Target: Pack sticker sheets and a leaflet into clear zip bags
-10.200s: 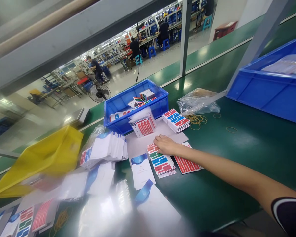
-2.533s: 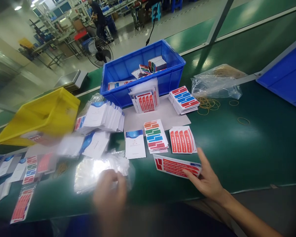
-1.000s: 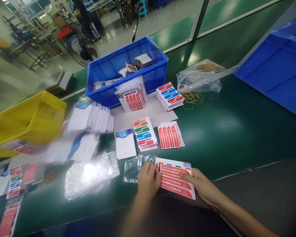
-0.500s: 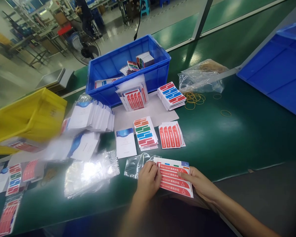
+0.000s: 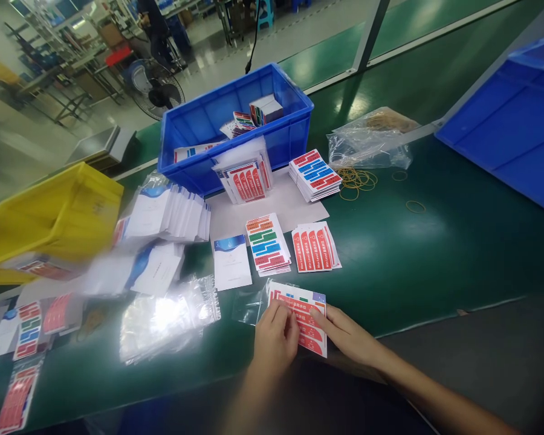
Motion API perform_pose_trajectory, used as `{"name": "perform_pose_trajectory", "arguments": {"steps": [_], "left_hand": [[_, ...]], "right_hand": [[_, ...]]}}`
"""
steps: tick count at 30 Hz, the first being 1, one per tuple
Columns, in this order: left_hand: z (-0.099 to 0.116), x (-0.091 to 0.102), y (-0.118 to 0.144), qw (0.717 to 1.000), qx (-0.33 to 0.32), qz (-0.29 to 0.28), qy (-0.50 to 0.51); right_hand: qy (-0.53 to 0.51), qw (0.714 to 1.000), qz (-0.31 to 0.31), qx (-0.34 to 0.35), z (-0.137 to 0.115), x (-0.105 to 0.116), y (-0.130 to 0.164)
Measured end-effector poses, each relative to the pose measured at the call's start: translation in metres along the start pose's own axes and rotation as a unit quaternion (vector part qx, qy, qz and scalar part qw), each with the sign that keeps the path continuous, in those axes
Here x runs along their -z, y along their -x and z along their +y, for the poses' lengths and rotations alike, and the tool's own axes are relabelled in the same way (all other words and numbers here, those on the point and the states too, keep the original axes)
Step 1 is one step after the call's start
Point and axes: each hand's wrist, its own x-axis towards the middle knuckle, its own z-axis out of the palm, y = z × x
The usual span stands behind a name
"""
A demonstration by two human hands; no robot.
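Observation:
My right hand grips a small stack of label sheets, thumb on top. The top sheet has red strips reading Max Level and Min Level; a sheet with coloured blocks shows behind it. My left hand is closed, fingers curled at the stack's left end, over a clear plastic bag; its fingertips seem to pinch the bag's edge, partly hidden. Beyond the hands lie a white booklet with a blue top, a pile of multicoloured label sheets and a pile of red label sheets.
A blue bin with label bundles stands at the back, a yellow bin at left. Clear bags and booklets lie left. Rubber bands and a banded label stack lie behind. Another blue bin is at right.
My right hand has moved left with the label sheets, bringing them over the clear bag and further behind my left fingers. My left hand has barely shifted.

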Motion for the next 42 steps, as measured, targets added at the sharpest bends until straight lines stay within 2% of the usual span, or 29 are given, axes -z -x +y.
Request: {"name": "perform_pose_trajectory", "arguments": {"steps": [3,5,8,11,14,16,19,21,23,25,28,31,33,37,42], "left_hand": [[0.009,0.017,-0.002,0.992,0.057,0.046,0.102],[0.014,0.033,-0.004,0.975,0.107,0.087,0.174],[0.016,0.054,-0.004,0.926,0.176,0.154,0.296],[0.012,0.068,0.001,0.867,0.236,0.199,0.390],[0.010,0.074,0.008,0.825,0.304,0.214,0.426],[0.010,0.075,0.012,0.814,0.325,0.234,0.421],[0.012,0.074,0.014,0.823,0.303,0.275,0.394],[0.013,0.073,0.013,0.845,0.257,0.268,0.386],[0.016,0.072,0.009,0.867,0.220,0.237,0.379],[0.022,0.072,0.004,0.882,0.199,0.223,0.364],[0.035,0.072,-0.003,0.895,0.181,0.225,0.339],[0.042,0.072,-0.003,0.902,0.170,0.203,0.341],[0.041,0.071,-0.002,0.906,0.166,0.193,0.338],[0.036,0.071,-0.001,0.913,0.167,0.192,0.318],[0.037,0.071,-0.005,0.923,0.176,0.199,0.278]], "right_hand": [[-0.028,0.999,0.008,0.022,-0.011,0.010,0.001],[-0.067,0.997,0.031,0.034,-0.017,0.016,0.002],[-0.075,0.994,0.055,0.055,-0.025,0.019,0.001],[-0.044,0.996,0.034,0.064,-0.029,0.013,-0.003],[-0.006,0.998,0.005,0.064,-0.031,0.002,-0.005],[0.024,0.997,-0.006,0.067,-0.033,-0.005,-0.006],[0.083,0.992,-0.015,0.096,-0.034,-0.013,-0.006],[0.118,0.984,-0.014,0.135,-0.034,-0.017,-0.006],[0.166,0.964,-0.002,0.210,-0.036,-0.019,-0.007],[0.231,0.918,0.017,0.322,-0.041,-0.020,-0.008],[0.302,0.831,0.019,0.466,-0.054,-0.022,-0.008],[0.348,0.786,0.017,0.510,-0.066,-0.025,-0.010],[0.376,0.783,0.026,0.495,-0.069,-0.026,-0.011],[0.374,0.813,0.045,0.444,-0.067,-0.026,-0.011],[0.369,0.799,0.029,0.473,-0.062,-0.027,-0.015]]}}
